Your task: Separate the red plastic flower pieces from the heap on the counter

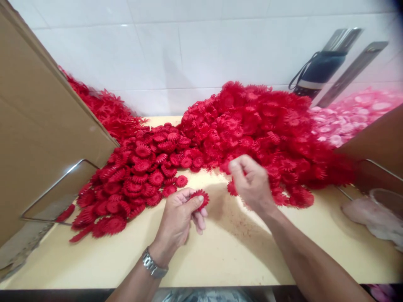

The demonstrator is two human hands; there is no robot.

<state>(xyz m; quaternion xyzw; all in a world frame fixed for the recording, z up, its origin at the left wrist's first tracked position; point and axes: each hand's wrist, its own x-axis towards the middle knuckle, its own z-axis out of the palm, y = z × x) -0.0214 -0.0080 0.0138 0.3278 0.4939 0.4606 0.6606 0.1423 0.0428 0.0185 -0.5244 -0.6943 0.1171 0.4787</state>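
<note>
My left hand (pixel 179 216) pinches a red plastic flower disc (pixel 200 197) between thumb and fingers, just above the cream table (pixel 226 251). My right hand (pixel 252 182) hovers to its right with fingers curled over another red flower piece (pixel 232 188) at the edge of the big red pile (pixel 264 130); whether it grips that piece I cannot tell. A flatter heap of stacked red discs (pixel 132 184) lies to the left of my left hand.
A cardboard sheet (pixel 40 126) leans at the left over a metal frame (pixel 53 188). Pink flower pieces (pixel 352 115) pile up at the back right. A dark bag (pixel 321 69) hangs on the tiled wall. A pale bag (pixel 371 216) lies at the right edge.
</note>
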